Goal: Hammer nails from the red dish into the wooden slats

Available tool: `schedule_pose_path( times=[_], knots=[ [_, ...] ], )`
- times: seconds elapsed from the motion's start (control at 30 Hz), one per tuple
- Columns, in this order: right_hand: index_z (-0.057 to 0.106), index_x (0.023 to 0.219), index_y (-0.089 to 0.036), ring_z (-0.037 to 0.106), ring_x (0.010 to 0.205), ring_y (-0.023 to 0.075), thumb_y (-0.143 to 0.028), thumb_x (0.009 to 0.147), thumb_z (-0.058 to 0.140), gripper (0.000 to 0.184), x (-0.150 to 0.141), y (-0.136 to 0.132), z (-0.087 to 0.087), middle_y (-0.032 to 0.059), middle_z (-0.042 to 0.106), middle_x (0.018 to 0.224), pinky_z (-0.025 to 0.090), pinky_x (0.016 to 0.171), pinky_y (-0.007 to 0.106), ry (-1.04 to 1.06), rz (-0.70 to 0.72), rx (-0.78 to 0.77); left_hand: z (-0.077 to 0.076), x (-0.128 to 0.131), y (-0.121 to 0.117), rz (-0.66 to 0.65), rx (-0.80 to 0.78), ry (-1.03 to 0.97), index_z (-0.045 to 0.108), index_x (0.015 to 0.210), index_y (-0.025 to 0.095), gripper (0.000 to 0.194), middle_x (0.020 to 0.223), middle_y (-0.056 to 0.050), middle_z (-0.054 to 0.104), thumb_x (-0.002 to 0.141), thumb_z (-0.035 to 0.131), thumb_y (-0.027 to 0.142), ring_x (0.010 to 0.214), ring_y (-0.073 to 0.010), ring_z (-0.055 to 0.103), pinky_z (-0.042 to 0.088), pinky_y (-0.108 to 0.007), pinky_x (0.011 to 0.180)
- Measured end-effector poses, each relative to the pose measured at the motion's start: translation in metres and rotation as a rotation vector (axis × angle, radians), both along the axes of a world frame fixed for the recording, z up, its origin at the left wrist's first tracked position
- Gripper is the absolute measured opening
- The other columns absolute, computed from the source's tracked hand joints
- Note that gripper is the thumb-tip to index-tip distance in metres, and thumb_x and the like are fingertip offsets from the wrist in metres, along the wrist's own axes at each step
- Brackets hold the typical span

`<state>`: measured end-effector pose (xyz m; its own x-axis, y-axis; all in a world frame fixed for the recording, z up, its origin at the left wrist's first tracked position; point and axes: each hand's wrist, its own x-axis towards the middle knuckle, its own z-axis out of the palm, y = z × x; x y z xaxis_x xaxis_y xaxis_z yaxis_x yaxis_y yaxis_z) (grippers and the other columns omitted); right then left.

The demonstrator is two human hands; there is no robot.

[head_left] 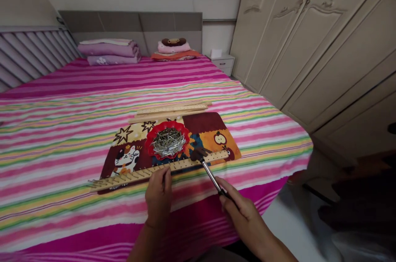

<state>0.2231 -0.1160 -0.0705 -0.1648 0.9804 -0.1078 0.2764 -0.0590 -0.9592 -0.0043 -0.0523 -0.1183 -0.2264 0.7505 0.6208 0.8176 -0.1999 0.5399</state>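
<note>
A long, narrow wooden strip [216, 156] lies across the front of a patterned mat [206, 122]. Many nails stand up along its left and middle part, some of them leaning. My right hand [239, 210] grips a hammer [210, 175] by its black handle, and the dark hammer head is over the strip, right of its middle. At the strip's near edge is my left hand [158, 198], its fingers curled and closed; whatever they may hold is hidden. Behind the strip, a red scalloped bowl [149, 136] contains a heap of loose silver nails [168, 142].
More wooden strips [171, 109] lie along the mat's far edge. The mat rests on a bed with a striped sheet [62, 159]. Folded bedding [111, 52] and a pink pile [173, 49] are by the headboard [123, 20]. Wardrobes [287, 39] line the right side.
</note>
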Motion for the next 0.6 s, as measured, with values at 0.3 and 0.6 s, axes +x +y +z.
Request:
schedule_pose_path(
  times=[0.3, 0.6],
  knots=[
    [0.053, 0.133, -0.022, 0.046, 0.052, 0.0146, -0.044, 0.085, 0.046, 0.053, 0.013, -0.001, -0.007, -0.0024, 0.048, 0.055, 0.045, 0.055, 0.025, -0.008, -0.133, 0.011, 0.067, -0.030, 0.086, 0.087, -0.707, 0.496, 0.073, 0.091, 0.022, 0.029, 0.097, -0.013, 0.070, 0.078, 0.047, 0.022, 0.092, -0.0315, 0.061, 0.043, -0.044, 0.080],
    [0.051, 0.135, -0.025, 0.054, 0.059, 0.0153, -0.042, 0.088, 0.045, 0.050, 0.012, -0.002, -0.018, -0.0026, 0.052, 0.057, 0.050, 0.070, 0.028, 0.022, -0.120, 0.020, 0.070, -0.032, 0.094, 0.030, -0.861, 0.590, 0.070, 0.086, 0.021, 0.028, 0.093, -0.012, 0.072, 0.077, 0.043, 0.022, 0.094, -0.0299, 0.063, 0.044, -0.039, 0.077]
  ],
)
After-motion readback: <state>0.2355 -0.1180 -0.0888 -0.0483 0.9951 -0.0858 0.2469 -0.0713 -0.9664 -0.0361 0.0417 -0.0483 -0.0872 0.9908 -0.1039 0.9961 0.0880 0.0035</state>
